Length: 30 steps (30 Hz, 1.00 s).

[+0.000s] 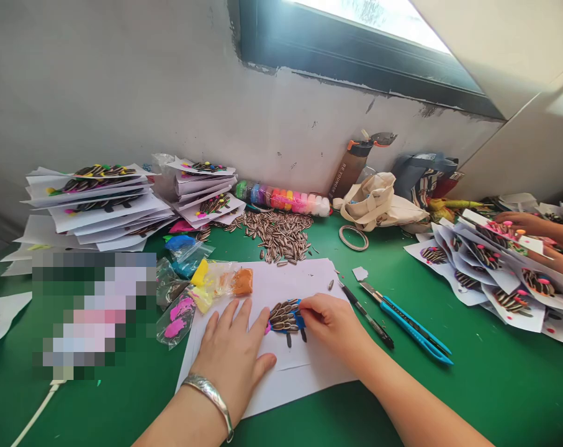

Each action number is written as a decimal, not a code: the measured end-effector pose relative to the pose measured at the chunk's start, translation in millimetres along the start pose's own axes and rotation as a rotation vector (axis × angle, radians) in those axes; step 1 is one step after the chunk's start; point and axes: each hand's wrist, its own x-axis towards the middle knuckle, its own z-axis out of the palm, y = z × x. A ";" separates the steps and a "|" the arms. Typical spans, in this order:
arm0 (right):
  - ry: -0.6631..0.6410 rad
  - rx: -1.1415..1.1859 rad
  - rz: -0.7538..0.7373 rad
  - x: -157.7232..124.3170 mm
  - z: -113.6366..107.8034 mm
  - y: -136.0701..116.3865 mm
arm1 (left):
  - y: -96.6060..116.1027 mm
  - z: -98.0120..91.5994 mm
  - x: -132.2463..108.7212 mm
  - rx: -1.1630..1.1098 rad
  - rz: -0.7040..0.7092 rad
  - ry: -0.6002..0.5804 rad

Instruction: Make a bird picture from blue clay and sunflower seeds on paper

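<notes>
A white sheet of paper (309, 367) lies in front of me on further white paper. On it is a figure of overlapping striped sunflower seeds (285, 316) set on blue clay (300, 321), with pink clay at its left end and dark leg-like pieces below. My left hand (237, 344), a silver bangle at its wrist, rests with fingers spread on the paper left of the figure. At the figure's right edge, my right hand (330, 320) has thumb and forefinger pinched together; whatever they hold is hidden. One loose seed (331, 284) lies beyond that hand.
A seed pile (281, 233) lies behind the paper. Bagged clay (181, 313) sits left, a pen (369, 316) and blue utility knife (409, 323) right. Paper stacks (108, 211) stand back left; finished sheets (486, 267) and another person's hand (523, 223) are at right.
</notes>
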 end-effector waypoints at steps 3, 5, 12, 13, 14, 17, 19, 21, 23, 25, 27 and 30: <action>0.008 -0.029 -0.005 2.8 2.3 1.2 | -0.4 0.8 -0.6 0.006 0.004 0.009; 0.017 -0.041 -0.017 4.5 4.0 1.3 | -0.8 1.5 -1.1 0.019 0.005 0.011; 0.038 -0.036 -0.040 3.8 5.7 -1.9 | -0.5 3.0 -1.4 0.033 0.015 0.034; 0.038 -0.033 -0.038 3.4 5.6 -2.3 | -0.3 3.0 -1.2 0.029 0.015 0.033; 0.039 -0.032 -0.035 3.1 5.6 -2.6 | -0.2 2.9 -0.9 0.026 0.014 0.030; 0.042 -0.046 -0.043 2.0 6.5 -4.2 | -0.1 2.9 -0.3 0.028 0.012 0.033; 0.037 -0.078 -0.069 1.0 7.7 -5.8 | -0.3 3.6 0.0 0.035 0.013 0.038; 0.026 -0.116 -0.099 -0.3 8.2 -7.1 | -0.6 4.7 0.3 0.040 0.016 0.043; 0.024 -0.138 -0.111 -1.9 7.0 -7.6 | -0.7 5.6 0.5 0.044 0.021 0.052; 0.041 -0.147 -0.088 -3.4 3.8 -6.7 | -0.8 5.8 0.5 0.046 0.025 0.058; 0.061 -0.163 -0.056 -4.5 -0.4 -4.5 | -0.9 5.4 0.2 0.045 0.022 0.050; 0.048 -0.191 -0.045 -4.9 -4.6 -0.9 | -1.2 5.0 -0.5 0.041 0.017 0.042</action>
